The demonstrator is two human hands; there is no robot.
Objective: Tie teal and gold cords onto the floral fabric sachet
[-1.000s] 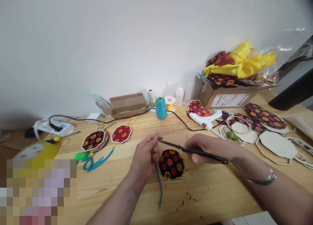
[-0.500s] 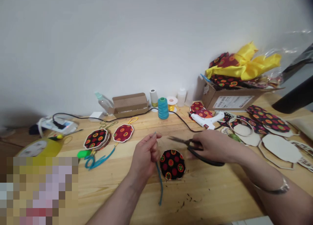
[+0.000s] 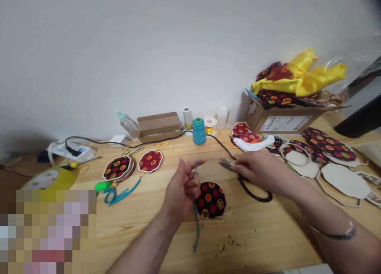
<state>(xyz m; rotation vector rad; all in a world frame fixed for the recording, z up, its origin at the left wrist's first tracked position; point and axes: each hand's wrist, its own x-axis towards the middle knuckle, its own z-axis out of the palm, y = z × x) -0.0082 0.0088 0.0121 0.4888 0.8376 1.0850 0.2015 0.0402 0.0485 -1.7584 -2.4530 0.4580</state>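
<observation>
My left hand (image 3: pixel 183 184) is closed around a teal strand of thread (image 3: pixel 196 226), its index finger stretched out to the right. One short end rises above the fingers; the long end hangs down to the tabletop. Black-handled scissors (image 3: pixel 228 164) are in my right hand (image 3: pixel 258 169), blades pointing left and a handle loop hanging below the fingers. A black patterned fabric piece with a pale rim (image 3: pixel 210 200) lies between the hands, its left edge partly behind my left hand.
A teal thread cone (image 3: pixel 199 132) and a white glue gun (image 3: pixel 251 143) with a black cord stand beyond the hands. Finished-looking fabric ornaments (image 3: pixel 151 161) lie left. A carton of fabric (image 3: pixel 282 119) and pale cut-out shapes (image 3: pixel 342 181) are at right. Dark scraps litter the wooden table (image 3: pixel 238 234).
My left index finger has stretched out and the strand's upper end now shows above it. The scissors have shifted right, away from the left hand, and my right hand's hold on them has changed.
</observation>
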